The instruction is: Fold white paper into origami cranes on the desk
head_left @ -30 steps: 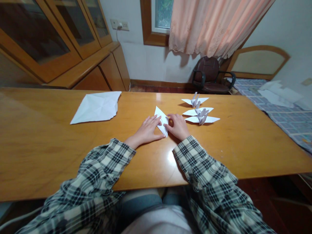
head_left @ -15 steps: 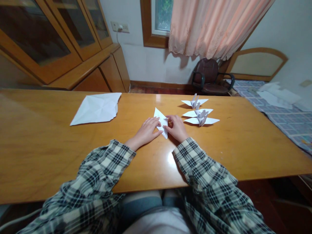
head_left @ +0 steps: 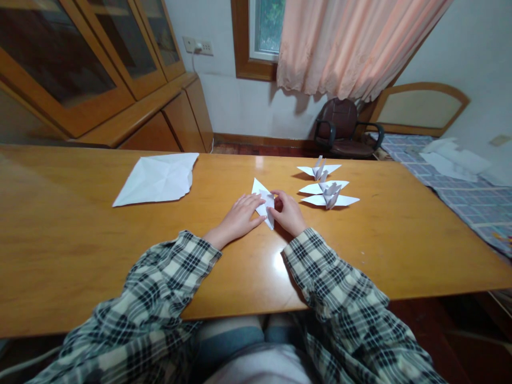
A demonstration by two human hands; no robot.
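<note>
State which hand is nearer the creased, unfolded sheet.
Left. The left hand is to the right of the sheet, slightly lower in view; the right hand is farther right.

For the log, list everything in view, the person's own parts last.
Table: 1, brown, across the view
Folded paper: 1, white, table centre
Paper cranes: 3, white, table's right
Creased sheet: 1, white, table's left
Cabinet: 1, brown, far left
Socket panel: 1, pale, beyond table
Window: 1, brown frame, top centre
Curtain: 1, peach, top, right of centre
Armchair: 1, dark brown, below curtain
Headboard: 1, brown and cream, right
Checked cloth: 1, blue, below headboard
Loose items: count unclear, white, on cloth
Floor: 1, dark red, beneath table
Sleeves: 2, black and cream, bottom
Lap: 1, blue, bottom centre
Left hand: 1, bare, on folded paper
Right hand: 1, bare, at paper's right edge
</note>
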